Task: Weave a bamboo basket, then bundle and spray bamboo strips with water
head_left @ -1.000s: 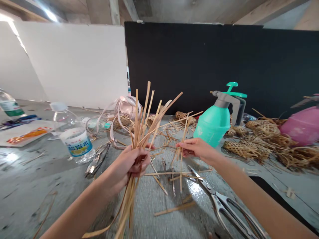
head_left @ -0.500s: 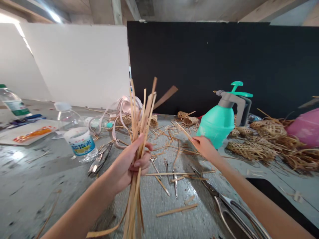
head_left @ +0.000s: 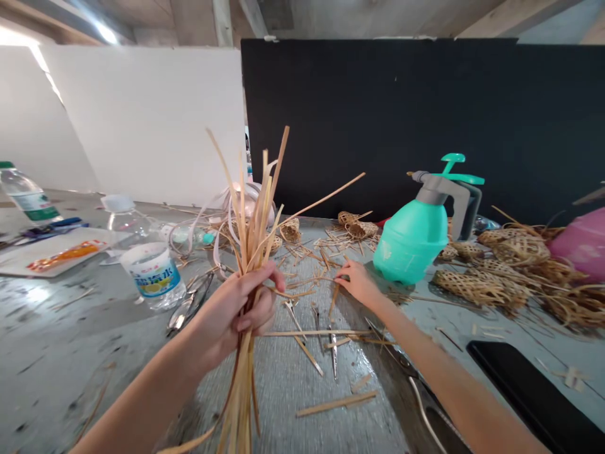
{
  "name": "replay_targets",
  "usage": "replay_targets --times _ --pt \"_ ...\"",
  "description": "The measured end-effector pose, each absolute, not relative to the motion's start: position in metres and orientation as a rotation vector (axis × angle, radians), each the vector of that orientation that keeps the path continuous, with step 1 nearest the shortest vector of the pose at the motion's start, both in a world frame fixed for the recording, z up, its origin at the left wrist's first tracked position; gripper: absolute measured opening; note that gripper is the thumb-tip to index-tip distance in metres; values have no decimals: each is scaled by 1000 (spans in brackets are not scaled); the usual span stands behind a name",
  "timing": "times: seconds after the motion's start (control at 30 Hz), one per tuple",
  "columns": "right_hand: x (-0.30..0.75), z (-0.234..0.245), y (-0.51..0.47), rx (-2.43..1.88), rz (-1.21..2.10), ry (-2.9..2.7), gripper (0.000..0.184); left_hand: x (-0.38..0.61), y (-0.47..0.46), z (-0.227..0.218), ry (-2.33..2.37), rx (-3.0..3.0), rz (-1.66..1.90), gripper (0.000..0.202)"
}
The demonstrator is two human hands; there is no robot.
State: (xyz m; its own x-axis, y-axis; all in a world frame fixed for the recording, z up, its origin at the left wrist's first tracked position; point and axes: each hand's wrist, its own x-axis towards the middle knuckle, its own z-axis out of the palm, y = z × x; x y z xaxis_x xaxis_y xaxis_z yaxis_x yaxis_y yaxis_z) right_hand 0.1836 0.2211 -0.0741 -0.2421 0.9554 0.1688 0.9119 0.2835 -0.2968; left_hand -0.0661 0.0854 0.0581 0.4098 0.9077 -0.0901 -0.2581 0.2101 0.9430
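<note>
An upright bundle of thin bamboo strips (head_left: 250, 246) is gripped in my left hand (head_left: 255, 306), its fingers wrapped round the middle. The upper ends fan out, one slanting far to the right, while the lower ends hang toward the table's near edge. My right hand (head_left: 359, 284) is low over the scattered strips, thumb and fingertips pinched together at a loose bamboo strip (head_left: 334, 299). Its fingers partly hide that contact. Between my forearms lie small pointed metal tools (head_left: 333, 353) and more cut strips (head_left: 336, 402). Large scissors (head_left: 401, 362) lie partly under my right forearm.
A green spray bottle (head_left: 411, 243) stands beyond my right hand. Woven bamboo pieces (head_left: 472, 287) are heaped at right, near a black phone-like slab (head_left: 524, 391). At left are a cut plastic bottle (head_left: 155, 277), spectacles (head_left: 189, 306) and a white tray (head_left: 61, 268).
My right hand has moved left and down from beside the spray bottle to the loose strips; the strip it held up no longer shows raised. The bundle's tops have spread, and my left hand shifted slightly left.
</note>
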Motion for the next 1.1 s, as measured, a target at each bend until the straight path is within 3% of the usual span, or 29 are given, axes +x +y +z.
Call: replay_targets --times 0.23,0.57,0.8,0.93,1.1 --pt "173 -62 231 -1675 391 -2045 31 -68 88 54 796 1118 956 34" --pt "188 -8 217 -1455 834 -1600 33 -65 89 53 767 1065 921 33" --pt "187 14 200 -1326 909 -1469 33 -64 89 51 798 1066 955 32" --pt "179 30 169 -1298 986 -1585 30 -64 89 51 895 1099 1058 27" --pt "142 36 106 -1202 1390 -1929 19 -56 88 51 888 1041 1103 21"
